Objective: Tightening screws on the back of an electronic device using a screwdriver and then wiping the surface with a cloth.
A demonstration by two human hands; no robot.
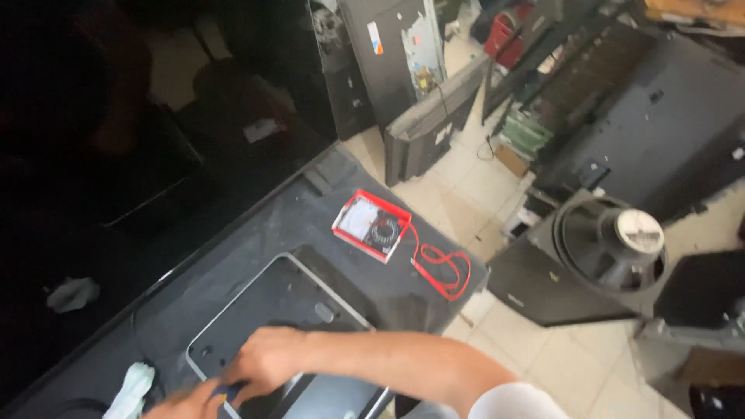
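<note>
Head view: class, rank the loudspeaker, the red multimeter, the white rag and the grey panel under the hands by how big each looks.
1. Loudspeaker and grey panel: look alike, and the panel is partly hidden, so no ranking.
2. Red multimeter.
3. White rag, cut by the frame edge.

The right hand [268,363] is bare, with no glove, ring or watch to be seen, and the forearm behind it is uncovered up to the elbow. Above that, a short white sleeve [512,401] begins at the upper arm, plain and unmarked. The left hand [186,403] is bare too; only part of it shows, blurred, at the bottom edge.
</note>
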